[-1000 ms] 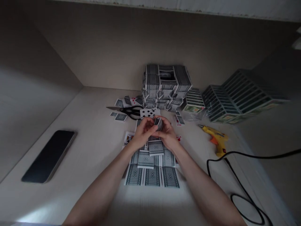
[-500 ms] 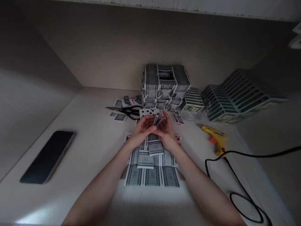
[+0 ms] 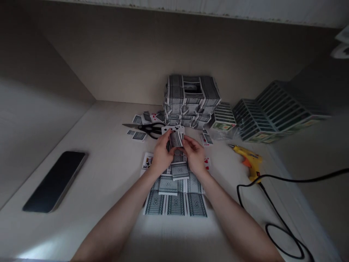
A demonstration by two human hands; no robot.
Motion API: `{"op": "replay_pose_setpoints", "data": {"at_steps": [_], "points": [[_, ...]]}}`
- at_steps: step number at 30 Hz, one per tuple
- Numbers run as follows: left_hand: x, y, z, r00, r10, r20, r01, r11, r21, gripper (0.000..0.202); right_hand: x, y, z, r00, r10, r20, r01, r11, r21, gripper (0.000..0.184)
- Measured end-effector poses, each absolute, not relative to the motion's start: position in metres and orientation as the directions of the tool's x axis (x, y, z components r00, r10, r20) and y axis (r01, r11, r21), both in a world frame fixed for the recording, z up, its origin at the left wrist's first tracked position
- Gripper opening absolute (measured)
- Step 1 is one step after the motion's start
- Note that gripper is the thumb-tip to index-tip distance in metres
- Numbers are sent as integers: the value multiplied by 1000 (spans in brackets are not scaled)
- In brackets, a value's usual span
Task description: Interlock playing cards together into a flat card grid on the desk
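A folded playing card (image 3: 176,139), patterned back outward, is held between my two hands above the spread cards. My left hand (image 3: 163,153) grips its left side, thumb below and fingers behind. On the card's right edge, the fingers of my right hand (image 3: 195,152) are closed. Beneath them lie several playing cards (image 3: 176,204) joined in rows, back side up. Two short folded cards, one nearer me (image 3: 168,184) and one farther (image 3: 180,171), rest on top. A spade card (image 3: 171,128) lies just beyond my hands, and a king card (image 3: 147,160) shows left of them.
Black scissors (image 3: 152,128) and cut card pieces (image 3: 139,136) lie at the back left. Behind stands a block built of cards (image 3: 192,100). Boxed card decks (image 3: 253,120) are at the right, near a yellow glue gun (image 3: 249,158) with a looping black cable (image 3: 272,177). A phone (image 3: 56,182) lies left.
The folded card has turned, so its patterned back now faces me. My right hand has lowered and come nearer, and my left hand has shifted slightly; the king card shows more.
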State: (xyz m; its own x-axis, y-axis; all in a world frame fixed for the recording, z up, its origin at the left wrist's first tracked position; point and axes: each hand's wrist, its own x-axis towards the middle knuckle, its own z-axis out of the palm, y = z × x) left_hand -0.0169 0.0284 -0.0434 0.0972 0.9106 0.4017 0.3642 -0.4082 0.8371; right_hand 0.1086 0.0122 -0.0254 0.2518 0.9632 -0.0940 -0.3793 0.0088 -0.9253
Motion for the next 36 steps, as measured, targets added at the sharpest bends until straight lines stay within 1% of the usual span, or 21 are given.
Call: {"op": "replay_pose_setpoints", "data": {"at_steps": [3,5,8,11,15,19,23,27,30,33,36], "points": [[-17,27,-39,143,895,422,412,-442,797,69,109,13,-29,272,958,-95,-347,6,-938,29],[-17,25,-35,181,885,428,434,-463,773,69,109,13,-30,299,951,-74,-285,15,-958,28],[-15,21,-31,221,873,435,464,-487,740,71,110,12,-28,360,933,23,-143,79,-987,25],[-15,19,-29,238,872,428,495,-488,719,71,108,11,-26,409,908,93,-56,127,-990,25],[-14,18,-29,240,877,416,522,-477,707,68,108,10,-27,414,903,114,-32,140,-990,24],[-14,18,-27,228,876,425,550,-476,686,67,108,7,-29,377,913,157,0,169,-986,22],[-13,18,-26,188,879,439,551,-464,694,64,108,4,-28,348,916,198,34,199,-979,21],[-14,19,-28,165,879,447,513,-464,722,61,111,7,-25,326,928,181,-16,197,-980,24],[-14,20,-29,161,880,447,458,-468,756,60,113,8,-21,284,947,149,7,154,-988,28],[-14,19,-29,157,878,452,426,-473,771,60,113,7,-18,200,975,97,20,95,-995,32],[-13,19,-28,163,873,459,411,-483,773,62,113,4,-16,94,995,18,-64,24,-998,41]]}}
